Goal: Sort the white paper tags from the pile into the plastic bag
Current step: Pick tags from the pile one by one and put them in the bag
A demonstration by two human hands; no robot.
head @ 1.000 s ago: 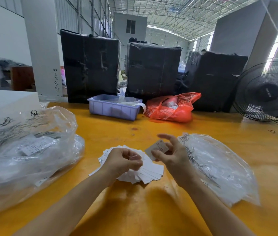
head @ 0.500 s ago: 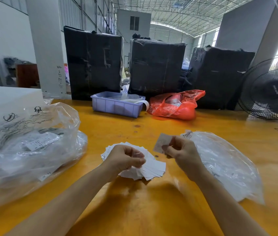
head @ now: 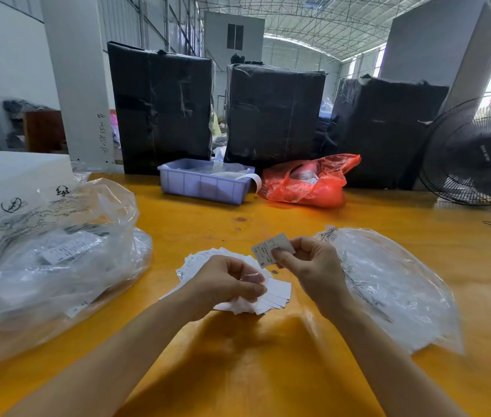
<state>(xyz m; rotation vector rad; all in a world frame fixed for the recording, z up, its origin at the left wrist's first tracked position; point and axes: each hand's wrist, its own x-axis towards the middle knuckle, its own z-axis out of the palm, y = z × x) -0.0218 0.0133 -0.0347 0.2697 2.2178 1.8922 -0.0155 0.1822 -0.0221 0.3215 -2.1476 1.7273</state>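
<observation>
Across the far edge of your yellow table (head: 268,371) stand three black-wrapped bales (head: 163,106), with a lilac bin (head: 205,183) and a red bag (head: 307,183) in front of them and a fan (head: 479,152) off to the right. A big crumpled clear sack (head: 51,257) fills your left side; nothing lies between your hands and the flat plastic bag (head: 388,290), which rests on the table just to the right of your right wrist.

The pile of tags (head: 271,291) sits fanned out under your left hand, its loose ends spreading toward the right. The single tag (head: 268,249) you hold is raised above the pile, printed face toward you, its long side tilted up to the right.

Your left hand (head: 226,284) rests on the pile with fingers curled in, gripping the tags. Your right hand (head: 310,263) is lifted beside it, thumb and fingers pinching the single tag at its right end. Both forearms reach in from the near edge.
</observation>
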